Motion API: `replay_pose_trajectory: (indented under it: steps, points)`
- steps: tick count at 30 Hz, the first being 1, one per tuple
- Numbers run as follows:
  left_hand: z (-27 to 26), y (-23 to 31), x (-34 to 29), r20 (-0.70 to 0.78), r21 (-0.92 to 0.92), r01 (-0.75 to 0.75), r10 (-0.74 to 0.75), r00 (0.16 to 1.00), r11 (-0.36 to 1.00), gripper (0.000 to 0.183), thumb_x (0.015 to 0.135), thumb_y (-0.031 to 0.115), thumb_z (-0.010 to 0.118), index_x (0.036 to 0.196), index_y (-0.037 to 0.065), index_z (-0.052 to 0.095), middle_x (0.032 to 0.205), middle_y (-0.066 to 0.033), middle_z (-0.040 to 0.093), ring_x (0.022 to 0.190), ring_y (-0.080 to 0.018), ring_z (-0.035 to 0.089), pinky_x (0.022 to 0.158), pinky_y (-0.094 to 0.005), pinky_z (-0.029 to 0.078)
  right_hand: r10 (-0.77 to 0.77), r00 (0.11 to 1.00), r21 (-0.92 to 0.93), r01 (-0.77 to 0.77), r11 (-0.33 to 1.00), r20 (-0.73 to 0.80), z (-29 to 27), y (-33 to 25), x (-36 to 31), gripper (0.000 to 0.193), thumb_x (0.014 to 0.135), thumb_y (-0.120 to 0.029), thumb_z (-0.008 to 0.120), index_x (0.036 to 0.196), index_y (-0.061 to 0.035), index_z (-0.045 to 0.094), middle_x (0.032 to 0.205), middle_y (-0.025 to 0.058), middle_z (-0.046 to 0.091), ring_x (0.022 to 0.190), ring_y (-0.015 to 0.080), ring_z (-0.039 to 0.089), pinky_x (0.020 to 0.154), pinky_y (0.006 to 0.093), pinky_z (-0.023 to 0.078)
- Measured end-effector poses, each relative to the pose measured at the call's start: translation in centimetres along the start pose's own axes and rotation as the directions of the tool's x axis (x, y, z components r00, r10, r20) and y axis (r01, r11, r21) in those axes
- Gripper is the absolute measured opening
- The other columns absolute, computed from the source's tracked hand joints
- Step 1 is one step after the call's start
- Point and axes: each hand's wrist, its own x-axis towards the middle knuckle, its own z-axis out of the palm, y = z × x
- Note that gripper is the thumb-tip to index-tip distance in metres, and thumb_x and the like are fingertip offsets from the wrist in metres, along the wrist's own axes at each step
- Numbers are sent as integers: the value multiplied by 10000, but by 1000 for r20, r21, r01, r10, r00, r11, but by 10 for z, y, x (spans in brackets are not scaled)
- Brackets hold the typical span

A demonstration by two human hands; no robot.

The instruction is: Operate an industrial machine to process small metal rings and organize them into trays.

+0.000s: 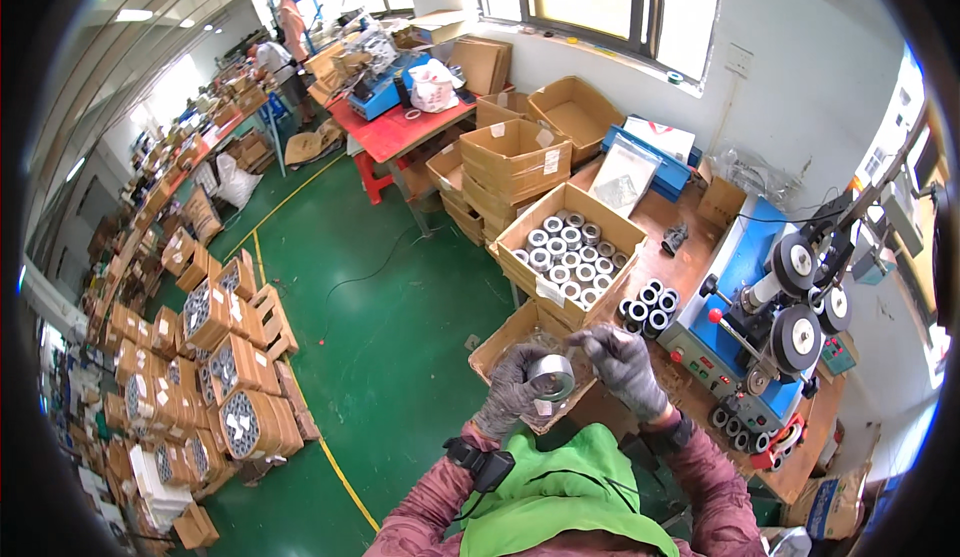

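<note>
My left hand, in a grey glove, holds a silver metal ring with its fingers wrapped round one side. My right hand, gloved too, is raised just right of the ring and apart from it. Its fingertips are pinched together; whatever may be between them is too small to make out. Beneath the hands is an open cardboard box with clear plastic in it. Beyond it, a carton holds many similar rings. Several dark-sided rings stand on the wooden bench right of the carton.
A blue-topped machine with black rollers stands on the bench at right. Stacked empty cartons and a red table are farther off. Ring-filled boxes line the left, past a yellow floor line. Another person stands far back.
</note>
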Motion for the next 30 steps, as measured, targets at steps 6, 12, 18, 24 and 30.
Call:
replay_pose_trajectory:
  steps: [6, 12, 18, 24, 30]
  points:
    - [-37, 15, 25, 266, 32, 84, -89, 960, 996, 465, 746, 238, 747, 1106, 59, 511, 1039, -47, 555, 986, -153, 537, 877, -295, 445, 426, 897, 419, -433, 798, 115, 38, 39, 16, 231, 899, -203, 533, 932, 5, 629, 615, -35, 503, 505, 29, 418, 472, 174, 338]
    - [-36, 23, 28, -27, -212, 137, -145, 989, 968, 438, 800, 255, 695, 1129, 34, 511, 1052, -60, 559, 965, -159, 554, 834, -289, 468, 540, 841, 767, -368, 525, 34, 48, 66, 24, 222, 904, -210, 520, 907, -13, 622, 564, -30, 474, 439, 45, 380, 441, 184, 346]
    - [-23, -17, 24, -157, 47, 270, -260, 953, 962, 230, 841, 153, 625, 1007, -4, 608, 1046, -69, 597, 910, -144, 574, 793, -268, 483, 536, 833, 642, -338, 688, -135, 70, 82, 39, 238, 914, -237, 520, 886, -22, 620, 606, -33, 521, 490, 35, 449, 470, 190, 408]
    - [-67, -96, 27, -297, 12, 291, -275, 915, 957, 264, 844, 151, 601, 1022, -40, 563, 945, -104, 599, 882, -214, 593, 795, -357, 516, 494, 870, 591, -393, 705, -11, 62, 140, 52, 261, 863, -280, 606, 934, -29, 608, 776, -10, 564, 625, 82, 477, 551, 247, 440]
    - [-194, -152, 6, -683, -446, 452, -620, 386, 772, 405, 697, 196, 745, 1024, 19, 583, 1034, -122, 558, 914, -284, 569, 752, -466, 525, 630, 673, 280, -565, 776, -389, -27, 270, 6, 421, 858, -437, 563, 960, -30, 592, 773, 33, 585, 559, 109, 462, 492, 278, 431]
